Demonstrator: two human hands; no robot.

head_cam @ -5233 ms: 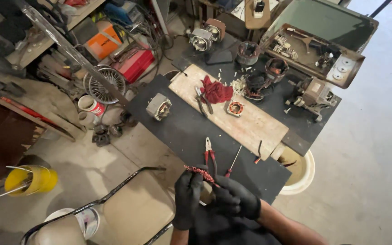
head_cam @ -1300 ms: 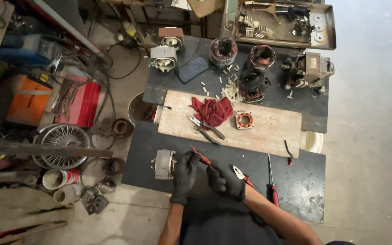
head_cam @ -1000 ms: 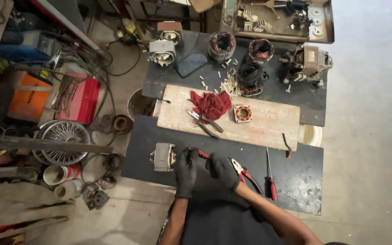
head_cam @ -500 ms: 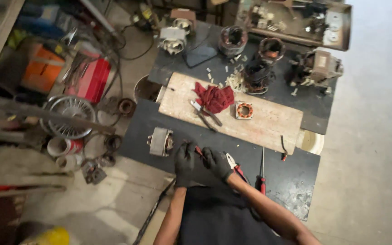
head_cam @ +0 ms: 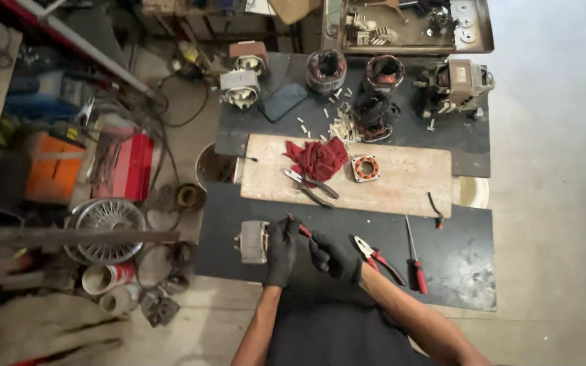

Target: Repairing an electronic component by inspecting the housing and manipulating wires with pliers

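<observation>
Both my hands wear black gloves. My left hand (head_cam: 281, 249) rests on a small grey motor block (head_cam: 252, 242) at the near edge of the black mat (head_cam: 456, 264). My right hand (head_cam: 334, 257) is closed around a thin red-handled tool (head_cam: 300, 227), whose tip points toward the left hand. Red-handled pliers (head_cam: 376, 256) and a red-handled screwdriver (head_cam: 415, 261) lie on the mat just right of my right hand.
A wooden board (head_cam: 408, 183) beyond my hands carries a red rag (head_cam: 318, 157), pliers (head_cam: 311, 188) and a copper-wound stator (head_cam: 365, 168). Motor parts and a dark phone (head_cam: 283, 102) lie at the back. A red toolbox (head_cam: 130, 166), a wire fan guard (head_cam: 106, 227) and clutter fill the floor on the left.
The view has swung and steadied over the mat. My hands came down from the air to the mat's near edge, beside the motor block, still gripping the red-handled tool.
</observation>
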